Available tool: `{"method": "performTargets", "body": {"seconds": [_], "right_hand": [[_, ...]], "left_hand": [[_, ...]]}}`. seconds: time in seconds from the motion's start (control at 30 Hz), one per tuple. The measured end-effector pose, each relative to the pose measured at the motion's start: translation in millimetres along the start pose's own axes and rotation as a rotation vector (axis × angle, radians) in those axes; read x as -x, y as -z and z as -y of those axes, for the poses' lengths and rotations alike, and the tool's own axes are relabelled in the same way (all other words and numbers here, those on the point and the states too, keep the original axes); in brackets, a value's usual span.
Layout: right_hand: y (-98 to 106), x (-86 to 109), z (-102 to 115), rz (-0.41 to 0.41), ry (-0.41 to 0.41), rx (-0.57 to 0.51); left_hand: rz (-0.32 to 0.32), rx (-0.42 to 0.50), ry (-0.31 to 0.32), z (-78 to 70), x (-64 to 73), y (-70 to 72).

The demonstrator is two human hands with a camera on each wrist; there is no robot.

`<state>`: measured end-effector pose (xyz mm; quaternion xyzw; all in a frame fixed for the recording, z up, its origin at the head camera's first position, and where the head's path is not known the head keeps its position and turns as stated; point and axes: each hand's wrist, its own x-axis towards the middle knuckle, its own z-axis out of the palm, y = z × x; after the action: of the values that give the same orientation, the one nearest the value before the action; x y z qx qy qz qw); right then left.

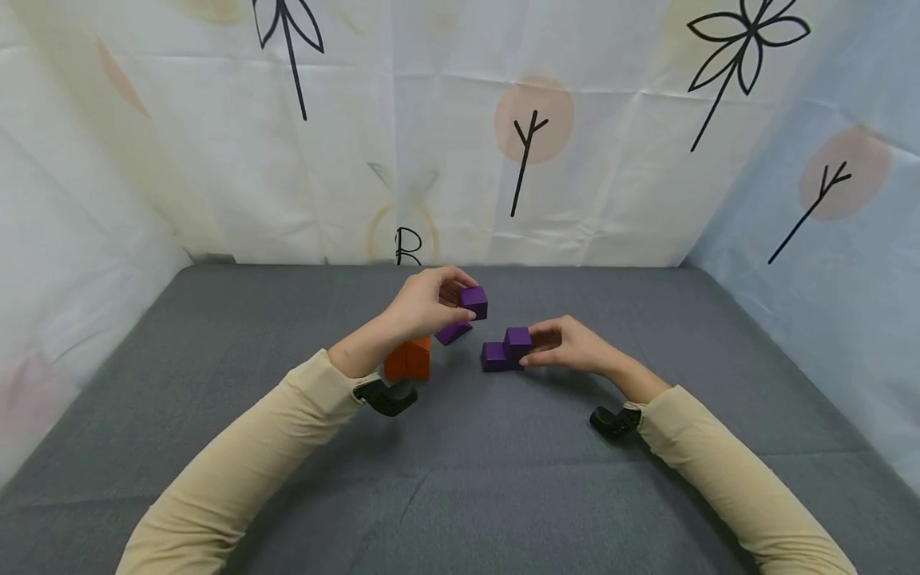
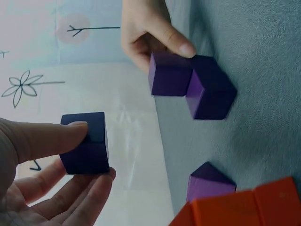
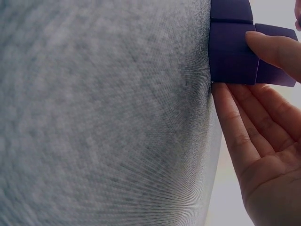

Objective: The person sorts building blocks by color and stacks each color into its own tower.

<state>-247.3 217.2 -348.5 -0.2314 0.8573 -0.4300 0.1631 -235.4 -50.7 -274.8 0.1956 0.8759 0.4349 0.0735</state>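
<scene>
A purple cube is pinched between the thumb and fingers of my left hand, held above the table. In the left wrist view that cube has nothing under it. My right hand grips a small stack of purple blocks on the table, at its right end. One purple cube sits on top there, beside a lower step. The right thumb lies across the seam between the upper and lower blocks. A purple triangular block lies below the left hand.
Orange blocks stand together beside the left wrist, partly covered by it in the head view. Grey cloth covers the table. A white printed curtain hangs along the back and sides.
</scene>
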Motion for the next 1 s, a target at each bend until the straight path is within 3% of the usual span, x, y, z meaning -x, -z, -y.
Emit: {"method": "performTargets", "body": {"seconds": [0.23,0.47,1.0], "right_hand": [[-0.1,-0.3,-0.1,0.006,-0.008,-0.007],[-0.7,0.4,-0.9,0.002,-0.007,0.001],[-0.3,1.1,1.4,-0.009,-0.010,0.025]], "left_hand": [[-0.005,-0.075,0.015,-4.2,-1.7,-21.9],[-0.031,-0.081,0.003,0.2,-3.1,-41.3],[-0.027,-0.121,0.031,6.0,-6.3,-61.4]]}}
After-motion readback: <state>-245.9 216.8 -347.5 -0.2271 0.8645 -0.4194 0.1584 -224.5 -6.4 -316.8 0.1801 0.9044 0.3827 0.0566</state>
